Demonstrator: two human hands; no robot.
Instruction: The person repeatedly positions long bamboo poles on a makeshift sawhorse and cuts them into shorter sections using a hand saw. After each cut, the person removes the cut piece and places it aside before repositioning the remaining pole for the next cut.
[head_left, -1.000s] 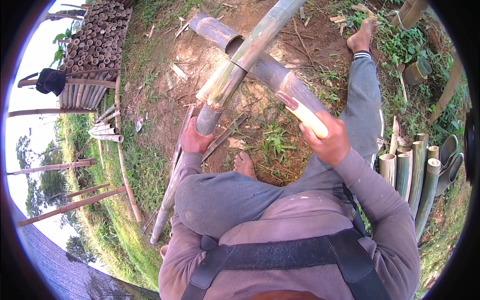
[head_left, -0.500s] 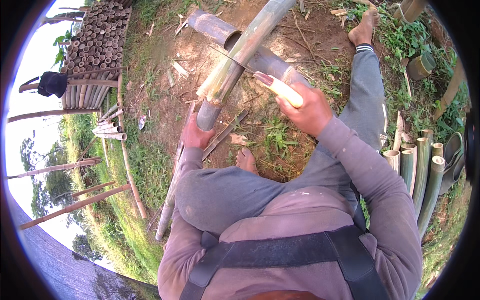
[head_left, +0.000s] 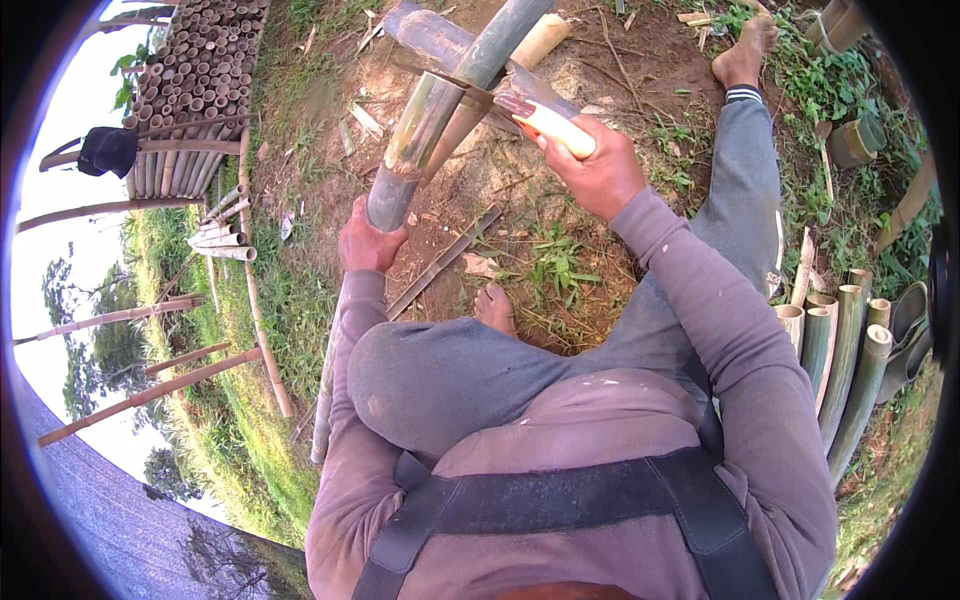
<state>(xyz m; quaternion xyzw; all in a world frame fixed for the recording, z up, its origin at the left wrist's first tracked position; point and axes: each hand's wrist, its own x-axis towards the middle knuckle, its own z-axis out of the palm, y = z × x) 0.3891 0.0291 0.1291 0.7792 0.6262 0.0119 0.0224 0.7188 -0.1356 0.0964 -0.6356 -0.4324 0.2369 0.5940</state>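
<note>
My left hand (head_left: 370,237) is closed round the near end of a green-grey bamboo pole (head_left: 415,135), which slants up and away to the right. In my right hand (head_left: 605,170) is the pale handle (head_left: 562,132) of a long-bladed knife. Its dark blade (head_left: 478,95) lies across the pole, at a step in the outer surface. Along the pole's right side runs a paler bamboo length (head_left: 540,42); whether it is joined to the pole I cannot tell. Underneath, a thick grey bamboo piece (head_left: 430,35) lies crosswise on the ground.
Upright bamboo tubes (head_left: 845,350) stand at my right. A flat bamboo strip (head_left: 445,262) and wood chips (head_left: 366,120) lie on the soil. Far left, cut bamboo is stacked (head_left: 195,75), with a dark cap (head_left: 107,150) on a rail. My bare feet (head_left: 745,50) are near the work.
My left hand and the pole's near end have shifted left and away from me. The knife has moved slightly left and away, and the paler length beside the pole now shows.
</note>
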